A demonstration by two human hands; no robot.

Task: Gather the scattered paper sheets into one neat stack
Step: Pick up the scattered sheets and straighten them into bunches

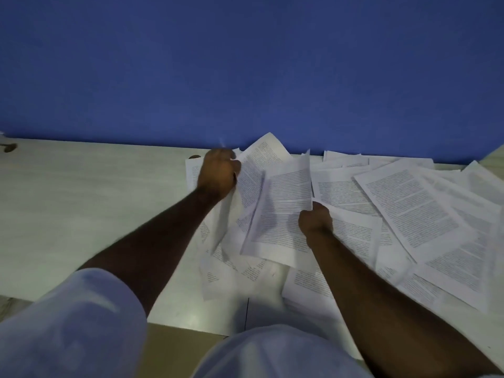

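Printed paper sheets (pixel 414 208) lie overlapped across the pale table's (pixel 81 203) right half, reaching the blue wall (pixel 245 64); the left half is bare. The left hand (pixel 218 173) grips a lifted sheet's edge; the right hand (pixel 316 218) pinches another sheet's corner.

Both hands (pixel 218 173) (pixel 316 218) on scattered sheets (pixel 409 211)

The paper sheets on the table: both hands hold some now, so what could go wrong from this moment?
1. The left hand grips sheets that bend up steeply; a hard pull may crease or tear them.
2. The right hand pinches only the edge of a printed sheet, so it could slip loose.
3. Many loose sheets overlap at odd angles on the table, some near its front edge; a sweeping arm might push them off.
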